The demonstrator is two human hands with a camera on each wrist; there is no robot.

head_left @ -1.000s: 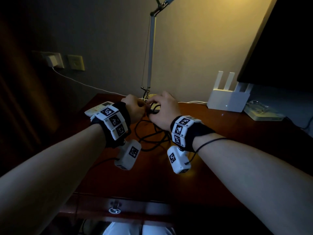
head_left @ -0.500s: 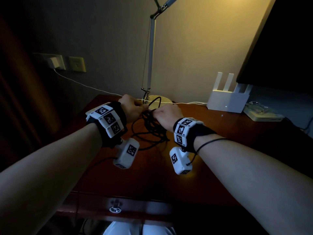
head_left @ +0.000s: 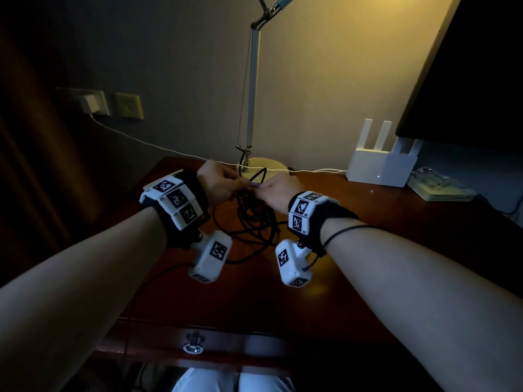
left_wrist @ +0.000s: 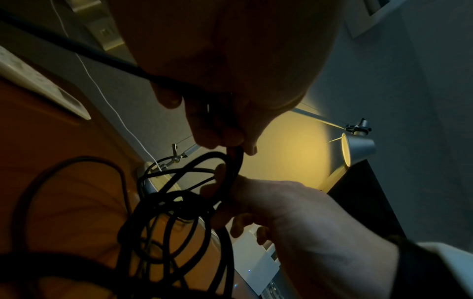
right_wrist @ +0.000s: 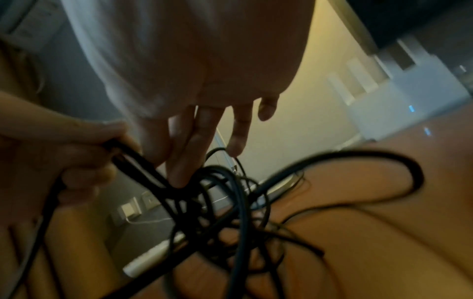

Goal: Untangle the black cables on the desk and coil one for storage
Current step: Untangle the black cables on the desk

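**Cable bundle lifted off the worktop, still knotted**

The dark wooden worktop [head_left: 325, 278] carries a white router [head_left: 382, 165] at the back right, with the lamp base [head_left: 261, 166] behind the hands. A second ago both hands sat low on the pile; now they are higher and slightly apart, and a loop of the black cables [head_left: 254, 219] stands up between them. That suggests one strand is being drawn free, though the tangle is far from sorted and no coiling has begun.

The tangle hangs from the hands down to the worktop, directly beneath them. The left hand [head_left: 219, 181] has its grip clamped on a strand, fingers curled round it. The right hand [head_left: 276, 190] has straighter fingers [right_wrist: 189, 153] poked into the loops; the left wrist view shows other fingers curled near a cable.
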